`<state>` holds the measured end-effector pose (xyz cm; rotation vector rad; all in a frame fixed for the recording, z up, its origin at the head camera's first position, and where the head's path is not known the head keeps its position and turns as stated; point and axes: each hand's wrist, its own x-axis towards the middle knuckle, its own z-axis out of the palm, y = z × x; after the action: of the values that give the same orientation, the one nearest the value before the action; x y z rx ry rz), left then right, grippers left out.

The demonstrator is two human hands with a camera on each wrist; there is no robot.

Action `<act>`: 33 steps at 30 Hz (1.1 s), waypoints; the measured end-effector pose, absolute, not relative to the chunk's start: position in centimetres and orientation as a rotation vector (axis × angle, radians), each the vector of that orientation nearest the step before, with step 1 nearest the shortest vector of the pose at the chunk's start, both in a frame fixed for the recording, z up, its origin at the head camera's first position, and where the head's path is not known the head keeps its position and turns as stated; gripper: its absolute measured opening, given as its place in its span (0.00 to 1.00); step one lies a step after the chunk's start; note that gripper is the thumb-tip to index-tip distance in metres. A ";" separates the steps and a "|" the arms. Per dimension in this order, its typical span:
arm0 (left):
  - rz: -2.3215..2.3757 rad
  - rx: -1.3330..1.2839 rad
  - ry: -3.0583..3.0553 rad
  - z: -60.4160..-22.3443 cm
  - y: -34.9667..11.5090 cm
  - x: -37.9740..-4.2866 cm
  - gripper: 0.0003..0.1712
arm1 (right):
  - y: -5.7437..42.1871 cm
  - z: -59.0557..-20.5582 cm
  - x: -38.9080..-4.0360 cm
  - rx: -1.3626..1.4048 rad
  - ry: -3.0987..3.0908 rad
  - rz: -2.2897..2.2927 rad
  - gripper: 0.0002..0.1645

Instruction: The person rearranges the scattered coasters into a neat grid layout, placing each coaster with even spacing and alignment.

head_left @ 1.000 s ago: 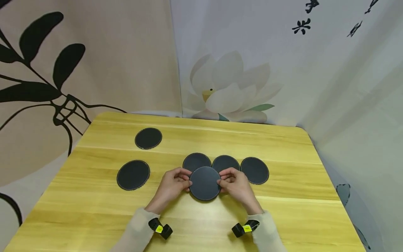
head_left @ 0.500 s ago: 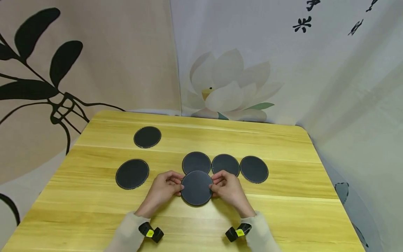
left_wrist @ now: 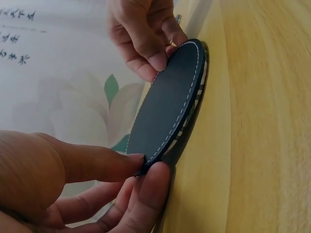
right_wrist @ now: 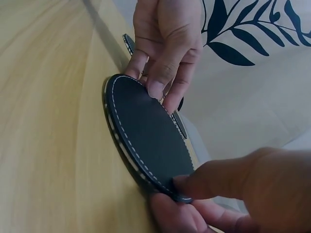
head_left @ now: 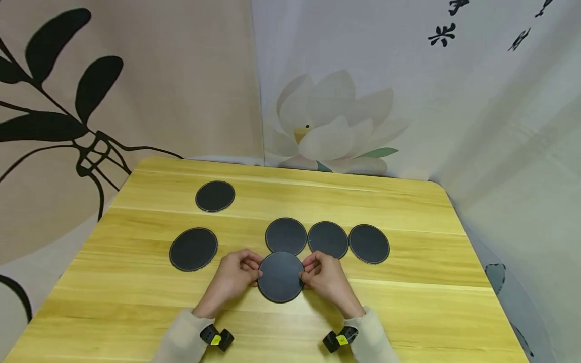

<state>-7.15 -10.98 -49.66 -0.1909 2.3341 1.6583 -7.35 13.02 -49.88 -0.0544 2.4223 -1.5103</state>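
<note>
A round black coaster (head_left: 280,278) with light stitching round its edge is held between both hands, close over the table. My left hand (head_left: 233,276) pinches its left edge, thumb on top and fingers beneath. On the opposite edge my right hand (head_left: 328,278) pinches it the same way. The left wrist view shows the coaster (left_wrist: 167,102) tilted, with a patterned underside at its rim. Just beyond lies a row of three more: a left coaster (head_left: 286,236), a middle coaster (head_left: 328,239) and a right coaster (head_left: 369,244), edge to edge.
Two other coasters lie apart on the left, a nearer coaster (head_left: 193,249) and a farther coaster (head_left: 215,196). The wooden table (head_left: 431,312) ends at the back against a printed curtain (head_left: 345,121). Each wrist carries a small black camera.
Both hands have drawn the held coaster toward the near edge and a little left, uncovering more of the row's left coaster. The other coasters have stayed in place.
</note>
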 end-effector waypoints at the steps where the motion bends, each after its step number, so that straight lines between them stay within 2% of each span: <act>1: 1.648 -0.187 2.342 -49.6 -10.9 -7.1 0.12 | 13.0 -49.9 -7.3 -0.063 2.429 -1.503 0.12; 16: 1.506 -0.100 2.461 -49.4 -10.6 -7.0 0.12 | 13.1 -49.9 -7.4 -0.165 2.520 -1.375 0.10; 33: 1.444 -0.071 2.481 -49.3 -10.7 -7.0 0.11 | 13.2 -49.8 -7.3 -0.152 2.534 -1.332 0.12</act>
<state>-7.05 -10.66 -49.26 -0.0712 2.4805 1.4439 -7.28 13.23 -49.77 -0.1518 2.5343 -1.3321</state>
